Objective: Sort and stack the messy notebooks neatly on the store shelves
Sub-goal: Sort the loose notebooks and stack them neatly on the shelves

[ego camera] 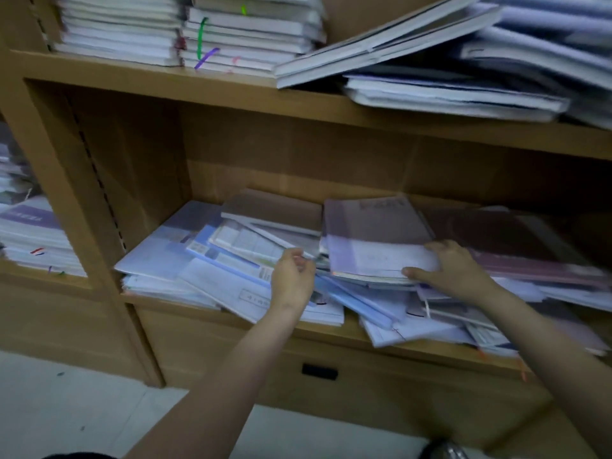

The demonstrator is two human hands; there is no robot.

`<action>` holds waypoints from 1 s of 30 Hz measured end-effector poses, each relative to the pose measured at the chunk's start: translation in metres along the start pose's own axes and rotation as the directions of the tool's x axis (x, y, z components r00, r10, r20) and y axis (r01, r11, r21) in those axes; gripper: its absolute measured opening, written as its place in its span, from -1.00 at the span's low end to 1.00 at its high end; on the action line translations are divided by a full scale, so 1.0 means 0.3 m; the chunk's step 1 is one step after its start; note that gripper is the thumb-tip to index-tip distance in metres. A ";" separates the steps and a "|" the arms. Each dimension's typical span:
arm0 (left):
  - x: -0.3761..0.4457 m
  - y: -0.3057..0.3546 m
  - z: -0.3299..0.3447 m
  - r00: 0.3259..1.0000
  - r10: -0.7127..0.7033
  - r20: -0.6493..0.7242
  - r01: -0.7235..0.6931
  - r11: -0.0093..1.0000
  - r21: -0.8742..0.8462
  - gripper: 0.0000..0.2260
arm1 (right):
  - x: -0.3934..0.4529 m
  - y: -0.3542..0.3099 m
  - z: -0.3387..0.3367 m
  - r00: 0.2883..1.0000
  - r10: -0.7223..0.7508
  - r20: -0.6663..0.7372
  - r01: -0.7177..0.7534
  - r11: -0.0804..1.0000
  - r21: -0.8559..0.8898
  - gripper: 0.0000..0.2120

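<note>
A messy heap of notebooks (212, 260) in white, pale blue and purple covers the lower shelf (331, 329) of a brown wooden unit. On top of the heap lies a purple-and-white notebook (374, 233). My right hand (453, 271) grips its near right corner, thumb under the edge and fingers on the cover. My left hand (291, 279) hovers over the middle of the heap with its fingers curled; whether it holds a notebook edge is blurred. A dark maroon notebook (510, 243) lies to the right.
The upper shelf (205, 84) holds two neat white stacks (185, 28) at left and slanted, sliding notebooks (430, 61) at right. Another unit at far left holds a stack (29, 236). A drawer front with a dark slot (319, 371) sits below. The floor is pale tile (66, 409).
</note>
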State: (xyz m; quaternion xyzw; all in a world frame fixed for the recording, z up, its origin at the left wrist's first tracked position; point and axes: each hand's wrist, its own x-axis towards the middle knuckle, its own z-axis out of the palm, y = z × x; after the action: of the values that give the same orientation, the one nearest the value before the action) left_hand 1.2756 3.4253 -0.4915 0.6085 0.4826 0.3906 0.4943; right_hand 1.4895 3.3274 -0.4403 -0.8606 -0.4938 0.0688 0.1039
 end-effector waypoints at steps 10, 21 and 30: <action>0.001 0.070 0.151 0.855 -0.265 0.446 0.493 0.683 -0.539 -0.83 | -0.064 0.205 -0.042 0.997 -0.079 -0.023 0.079 0.997 0.010 -0.03; 0.013 -0.016 0.017 0.917 -0.197 0.347 0.361 0.782 -0.508 -0.73 | 0.018 0.144 -0.054 1.000 0.001 0.005 0.001 0.935 -0.355 -0.25; -0.022 -0.001 -0.005 0.913 -0.219 0.344 0.376 0.779 -0.502 -0.77 | -0.046 0.099 -0.054 0.974 -0.018 -0.224 -0.050 0.955 -0.293 -0.62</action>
State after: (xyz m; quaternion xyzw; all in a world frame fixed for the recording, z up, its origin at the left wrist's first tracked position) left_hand 1.2725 3.4191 -0.4916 0.3993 0.3669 0.3451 0.7661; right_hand 1.5111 3.2991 -0.4317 -0.8727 -0.4766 -0.1026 0.0281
